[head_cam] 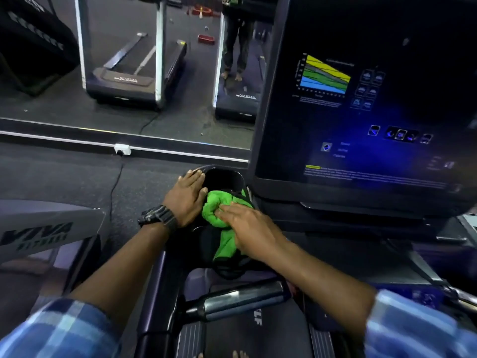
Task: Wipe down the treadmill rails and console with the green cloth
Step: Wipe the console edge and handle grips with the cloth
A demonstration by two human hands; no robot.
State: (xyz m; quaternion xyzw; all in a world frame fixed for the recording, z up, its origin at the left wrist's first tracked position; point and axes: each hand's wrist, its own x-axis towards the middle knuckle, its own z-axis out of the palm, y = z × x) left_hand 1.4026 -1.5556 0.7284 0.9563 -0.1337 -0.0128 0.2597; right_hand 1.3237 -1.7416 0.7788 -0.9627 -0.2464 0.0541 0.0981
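Observation:
The green cloth (219, 220) lies bunched on the treadmill's left console tray, just behind a black cup holder (223, 178). My right hand (247, 227) presses flat on the cloth, fingers spread over its middle. My left hand (187, 196), with a black watch on the wrist, rests flat on the tray's left edge beside the cup holder and touches the cloth's left side. The big dark console screen (361, 104) rises to the right, with a coloured chart on it. A chrome and black handlebar (237, 301) runs below the hands.
A mirror wall (129, 60) ahead reflects treadmills and a standing person's legs. A white socket (122, 149) with a black cable sits at the mirror's base. A grey machine arm marked VIVA (46, 231) stands at the left. The treadmill belt (245, 332) lies below.

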